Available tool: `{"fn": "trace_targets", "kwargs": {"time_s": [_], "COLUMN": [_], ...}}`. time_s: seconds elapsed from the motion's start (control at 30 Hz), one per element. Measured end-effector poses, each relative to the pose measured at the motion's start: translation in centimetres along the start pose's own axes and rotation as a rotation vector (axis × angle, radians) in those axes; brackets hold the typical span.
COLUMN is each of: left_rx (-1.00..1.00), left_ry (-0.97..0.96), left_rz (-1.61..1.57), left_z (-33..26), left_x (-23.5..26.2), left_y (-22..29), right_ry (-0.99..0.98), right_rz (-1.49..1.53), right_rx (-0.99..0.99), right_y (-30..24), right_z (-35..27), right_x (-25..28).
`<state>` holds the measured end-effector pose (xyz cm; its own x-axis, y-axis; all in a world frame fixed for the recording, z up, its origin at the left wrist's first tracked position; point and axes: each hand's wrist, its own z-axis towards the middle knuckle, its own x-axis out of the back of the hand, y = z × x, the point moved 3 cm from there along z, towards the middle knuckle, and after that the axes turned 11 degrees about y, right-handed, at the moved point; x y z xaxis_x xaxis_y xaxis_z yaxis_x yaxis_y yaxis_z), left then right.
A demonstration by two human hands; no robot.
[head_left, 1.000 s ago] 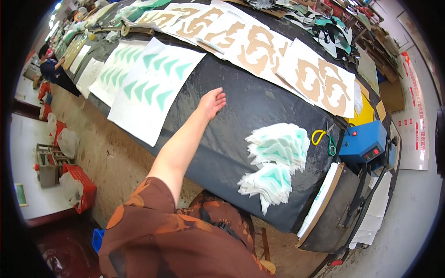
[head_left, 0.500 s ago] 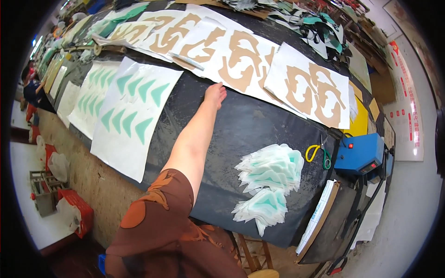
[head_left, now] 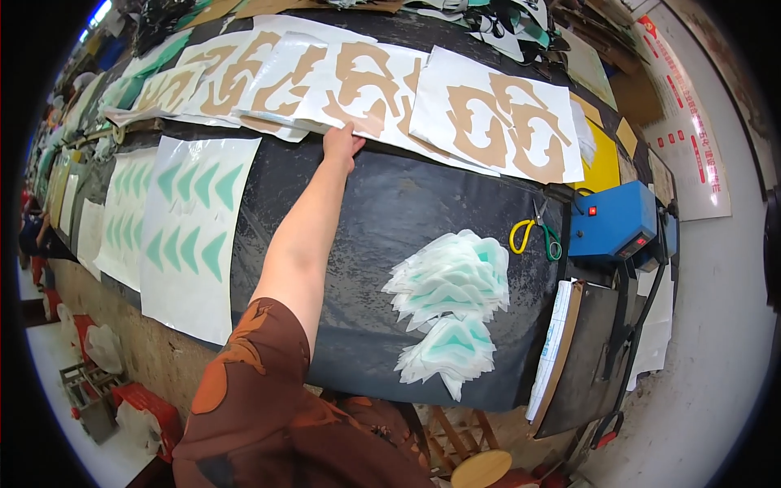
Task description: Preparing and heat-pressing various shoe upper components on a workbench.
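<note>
My left hand [head_left: 342, 148] reaches across the black-covered table [head_left: 382, 199] to the near edge of a white sheet with brown cut-out shapes [head_left: 382, 128]. Its fingers are bent together at that edge, the thumb side against the sheet; the fingertips are partly hidden. Several similar sheets overlap in a row along the far side, the rightmost white sheet [head_left: 561, 126] lying over its neighbour. Nearer me are two piles of thin white pieces with pale green centres, a larger pile [head_left: 455, 272] and a smaller pile [head_left: 447, 350]. My right hand is out of sight.
Scissors [head_left: 533, 232] with yellow and green handles lie beside a blue machine box [head_left: 612, 220] at the right. White sheets with green chevron shapes [head_left: 191, 236] cover the left side. A wooden stool [head_left: 480, 469] stands below the near edge. Scraps [head_left: 512, 28] heap at the back.
My left hand has come up to the white sheet's near edge, its fingertips now meeting it. The view has shifted, so the table's contents appear farther left and higher.
</note>
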<state>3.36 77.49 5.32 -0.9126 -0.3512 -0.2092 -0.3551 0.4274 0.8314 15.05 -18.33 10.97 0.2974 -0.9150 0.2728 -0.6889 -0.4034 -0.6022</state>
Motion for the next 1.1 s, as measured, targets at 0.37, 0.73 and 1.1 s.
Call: {"fn": "trace_targets", "kwargs": {"time_s": [0.37,0.73,1.1], "left_rx": [-0.147,0.201,0.15], "left_ry": [0.041,-0.483,-0.101], "left_rz": [0.01,0.738,0.444], "left_z": [0.5,-3.1,-2.4], "left_x": [0.1,-4.5,-11.6], "left_y": [2.2,-0.9,-7.7], "right_ry": [-0.112,-0.184,-0.211], "right_rz": [-0.229,-0.471,-0.586], "right_rx": [-0.173,-0.346,-0.008], "right_y": [6.0,15.1,11.4], "right_z": [-0.4,0.1,-4.2], "right_x": [-2.2,0.6,-4.4]}}
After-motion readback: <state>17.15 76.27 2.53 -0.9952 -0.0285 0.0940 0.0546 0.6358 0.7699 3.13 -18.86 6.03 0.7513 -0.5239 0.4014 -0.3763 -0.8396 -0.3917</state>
